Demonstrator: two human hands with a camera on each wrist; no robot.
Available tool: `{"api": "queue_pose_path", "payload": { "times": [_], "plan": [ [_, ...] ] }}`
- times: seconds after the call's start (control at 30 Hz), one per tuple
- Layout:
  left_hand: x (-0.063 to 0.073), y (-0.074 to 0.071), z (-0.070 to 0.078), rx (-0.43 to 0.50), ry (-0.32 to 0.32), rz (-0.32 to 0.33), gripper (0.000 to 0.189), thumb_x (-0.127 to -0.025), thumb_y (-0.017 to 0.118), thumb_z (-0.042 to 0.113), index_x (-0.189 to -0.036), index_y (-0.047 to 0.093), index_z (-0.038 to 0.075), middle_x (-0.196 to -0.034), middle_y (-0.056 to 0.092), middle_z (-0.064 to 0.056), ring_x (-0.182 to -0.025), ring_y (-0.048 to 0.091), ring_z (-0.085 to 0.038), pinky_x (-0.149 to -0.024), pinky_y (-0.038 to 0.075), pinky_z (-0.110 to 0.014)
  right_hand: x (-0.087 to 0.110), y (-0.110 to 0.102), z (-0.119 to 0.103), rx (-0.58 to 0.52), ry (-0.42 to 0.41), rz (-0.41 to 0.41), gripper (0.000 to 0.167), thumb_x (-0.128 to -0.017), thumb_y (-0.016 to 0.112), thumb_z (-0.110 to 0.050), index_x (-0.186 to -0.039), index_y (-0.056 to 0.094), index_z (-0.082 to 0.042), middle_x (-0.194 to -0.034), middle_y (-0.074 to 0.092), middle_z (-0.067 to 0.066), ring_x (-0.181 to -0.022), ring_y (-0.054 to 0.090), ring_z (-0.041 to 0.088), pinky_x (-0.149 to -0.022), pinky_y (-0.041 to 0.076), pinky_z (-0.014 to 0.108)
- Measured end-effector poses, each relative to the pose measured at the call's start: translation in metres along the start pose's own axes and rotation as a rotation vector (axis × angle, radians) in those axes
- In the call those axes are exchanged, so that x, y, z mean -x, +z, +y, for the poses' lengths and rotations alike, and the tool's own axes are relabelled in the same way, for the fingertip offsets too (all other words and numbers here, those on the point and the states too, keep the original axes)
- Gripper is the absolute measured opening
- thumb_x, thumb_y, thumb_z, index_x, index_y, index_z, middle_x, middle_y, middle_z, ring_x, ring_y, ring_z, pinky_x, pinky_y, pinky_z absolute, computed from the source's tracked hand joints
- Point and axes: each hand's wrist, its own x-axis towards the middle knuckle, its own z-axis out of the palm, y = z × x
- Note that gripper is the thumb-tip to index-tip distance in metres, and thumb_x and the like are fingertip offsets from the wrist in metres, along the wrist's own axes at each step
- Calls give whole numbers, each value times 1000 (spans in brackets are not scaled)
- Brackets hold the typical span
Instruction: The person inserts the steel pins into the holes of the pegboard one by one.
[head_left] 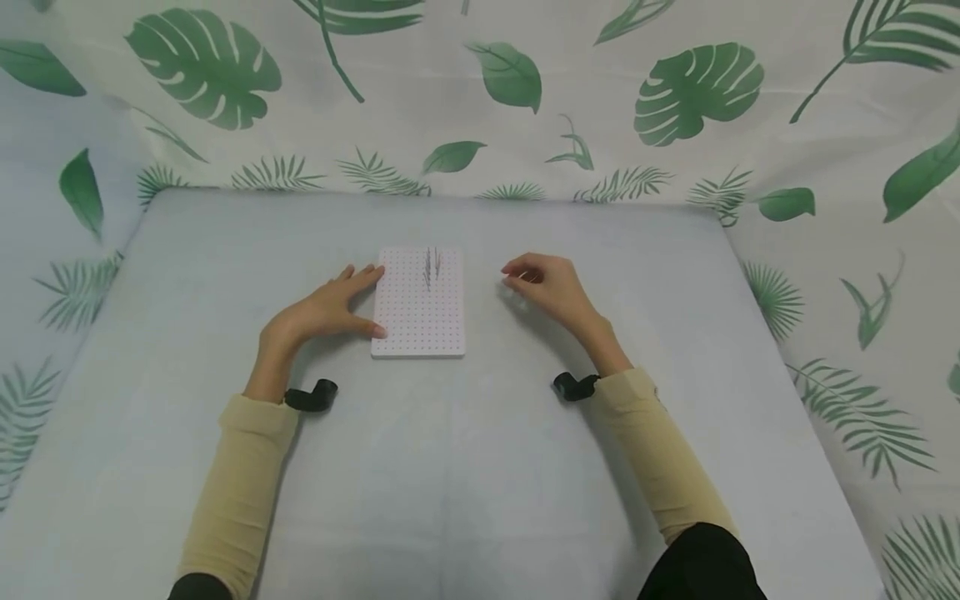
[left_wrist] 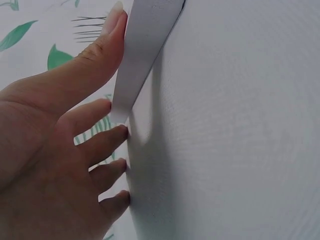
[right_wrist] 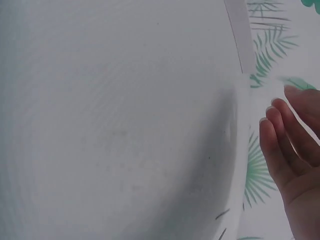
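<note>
A white pegboard (head_left: 418, 325) with a grid of small holes lies on the table. Several thin dark pins (head_left: 428, 268) stand in its upper part; they also show as thin lines (left_wrist: 90, 29) past the thumb in the left wrist view. My left hand (head_left: 322, 308) rests at the board's left side, thumb on the near left corner and fingertips at the far left edge. To the right of the board hovers my right hand (head_left: 553, 287), its fingers loosely bent and thumb near the index fingertip. Nothing can be seen between those fingertips (right_wrist: 277, 102).
The table (head_left: 450, 467) has a plain pale cover. Behind and beside it hangs a white cloth with green leaves (head_left: 701, 92). Black wrist cameras (head_left: 311, 396) sit on both wrists. Two short dark lines (right_wrist: 222, 214) show low in the right wrist view; their kind is unclear.
</note>
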Motion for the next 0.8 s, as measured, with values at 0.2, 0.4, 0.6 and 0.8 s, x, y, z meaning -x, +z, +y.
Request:
{"api": "queue_pose_path", "payload": {
  "times": [0.2,0.4,0.6,0.8],
  "plan": [
    [-2,2,-3,-5,4,1,107,-86,83,36,-167,15,15,-174,6,-10,-160,-7,-39,-126,0,-66,9,-10,10,31,54,-5,20,-94,75,-13,-113,76,-8,-104,77,10,-88,71,23,-80,57,35],
    [-2,1,-3,-3,14,10,106,-86,83,35,-166,17,14,-174,7,-10,-160,-7,-40,-126,1,-67,12,-22,23,58,119,-11,24,-96,73,-17,-119,74,-8,-108,75,14,-95,71,28,-79,57,37],
    [-1,0,-3,2,17,9,106,-86,83,34,-166,17,13,-174,8,-11,-160,-7,-40,-126,0,-67,19,-36,33,88,203,-1,28,-96,72,-18,-124,73,-11,-105,72,13,-97,68,28,-78,51,36],
    [-1,0,-4,8,9,17,106,-86,84,35,-166,18,15,-174,8,-9,-160,-6,-39,-125,1,-68,21,-41,43,89,258,-25,33,-95,73,-18,-127,70,-10,-104,70,14,-99,69,29,-77,51,35]
  ]
}}
